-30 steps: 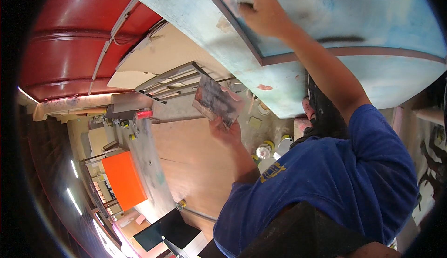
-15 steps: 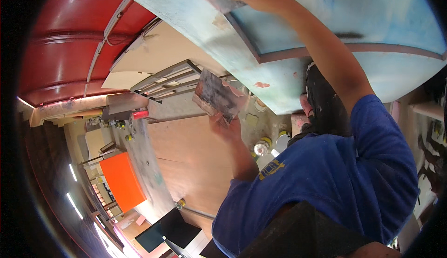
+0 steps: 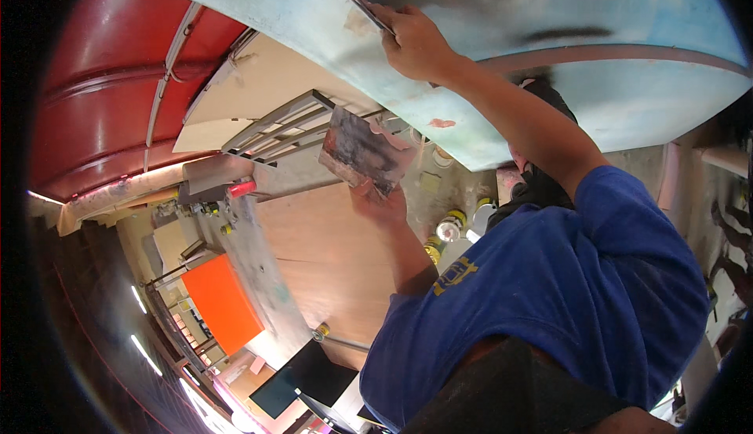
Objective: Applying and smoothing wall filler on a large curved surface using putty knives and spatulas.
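Note:
My left hand (image 3: 378, 205) grips the lower edge of a flat rectangular metal plate (image 3: 362, 150), smeared grey and dark with pinkish paste along one edge. My right hand (image 3: 420, 42) is stretched up and forward, its fingers closed round a thin flat scraper (image 3: 365, 4) seen nearly edge-on. The scraper is at the brown strip bordering a large pale-blue panel (image 3: 471, 132); whether its edge touches the surface I cannot tell. A pinkish patch (image 3: 441, 123) and a tan patch mark the panel.
Behind my left hand stand a grey metal rack (image 3: 282, 124) and a wide plywood sheet (image 3: 321, 238). Several cans (image 3: 451, 226) sit on the floor below the panel. Farther left are an orange board (image 3: 222, 305) and a red curved wall (image 3: 118, 65). A dark screen (image 3: 302, 379) is at the bottom.
My right hand has moved down along the panel's strip, and the scraper has turned from broad face to nearly edge-on. My left hand still holds the plate in almost the same place.

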Tool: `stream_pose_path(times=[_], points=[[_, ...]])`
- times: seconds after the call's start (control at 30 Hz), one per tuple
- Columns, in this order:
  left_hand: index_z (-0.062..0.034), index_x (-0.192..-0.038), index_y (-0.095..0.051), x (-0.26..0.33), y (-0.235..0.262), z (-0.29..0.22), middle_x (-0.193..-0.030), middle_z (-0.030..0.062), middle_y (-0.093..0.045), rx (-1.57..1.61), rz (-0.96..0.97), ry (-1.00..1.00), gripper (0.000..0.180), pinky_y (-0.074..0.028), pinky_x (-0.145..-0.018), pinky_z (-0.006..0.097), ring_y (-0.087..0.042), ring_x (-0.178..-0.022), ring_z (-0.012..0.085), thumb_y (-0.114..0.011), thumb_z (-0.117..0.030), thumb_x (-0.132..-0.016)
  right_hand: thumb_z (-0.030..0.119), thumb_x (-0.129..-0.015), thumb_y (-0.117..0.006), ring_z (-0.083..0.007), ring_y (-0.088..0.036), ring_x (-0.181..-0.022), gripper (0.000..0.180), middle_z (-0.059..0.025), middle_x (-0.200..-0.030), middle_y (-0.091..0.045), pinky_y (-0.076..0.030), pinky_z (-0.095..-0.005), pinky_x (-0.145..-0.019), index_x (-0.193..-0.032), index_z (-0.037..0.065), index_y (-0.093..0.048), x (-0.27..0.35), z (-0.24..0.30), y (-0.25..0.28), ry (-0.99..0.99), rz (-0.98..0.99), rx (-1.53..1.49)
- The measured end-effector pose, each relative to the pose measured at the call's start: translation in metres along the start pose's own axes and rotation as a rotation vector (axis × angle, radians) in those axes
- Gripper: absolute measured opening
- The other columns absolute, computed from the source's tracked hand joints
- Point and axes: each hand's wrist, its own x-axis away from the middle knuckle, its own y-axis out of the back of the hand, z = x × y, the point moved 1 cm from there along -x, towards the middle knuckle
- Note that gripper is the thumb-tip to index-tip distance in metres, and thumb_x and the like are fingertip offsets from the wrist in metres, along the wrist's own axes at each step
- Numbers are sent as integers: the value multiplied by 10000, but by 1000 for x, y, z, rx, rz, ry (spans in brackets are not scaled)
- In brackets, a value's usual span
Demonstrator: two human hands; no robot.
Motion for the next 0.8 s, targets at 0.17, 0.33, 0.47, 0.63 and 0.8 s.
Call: stream_pose_path(times=[0.17, 0.33, 0.47, 0.63, 0.8], points=[[-1, -1178, -378, 3, 17, -2, -1141, 121, -475, 3, -37, -63, 534, -429, -858, 357, -480, -1040, 242, -482, -137, -673, 63, -785, -496, -188, -571, -764, 302, -115, -865, -612, -426, -293, -695, -1084, 53, -537, 32, -11, 18, -99, 234, -191], [-25, -1177, -383, 1, -16, 13, -1133, 130, -472, -7, 14, -92, 488, -441, -834, 364, -488, -1022, 254, -466, -130, -707, -110, -709, -487, -198, -532, -982, 402, -149, -1025, -579, -399, -296, -844, -1091, 9, -529, 77, 24, 54, -234, 357, -631], [-33, -1160, -395, 13, -40, 18, -1120, 131, -473, -31, 56, -155, 471, -442, -828, 371, -480, -1031, 253, -468, -121, -703, -168, -577, -420, -294, -418, -1140, 588, -131, -1198, -472, -362, -341, -933, -1117, 43, -520, 103, 57, 59, 494, 459, -238], [-38, -1175, -369, 30, -31, 11, -1080, 138, -471, 66, 36, -193, 508, -453, -816, 394, -500, -992, 271, -420, -7, -670, -38, -687, -541, -275, -459, -1092, 484, -89, -1214, -453, -405, -333, -890, -1139, 130, -505, 118, 40, 65, 317, 458, -158], [-1, -1172, -362, 37, -29, -7, -1076, 136, -476, -12, 111, -163, 525, -442, -829, 376, -500, -992, 265, -409, 28, -650, -60, -671, -503, -287, -535, -942, 421, -105, -1067, -554, -438, -348, -805, -1063, 86, -553, 110, 22, 85, 129, 493, 51]])
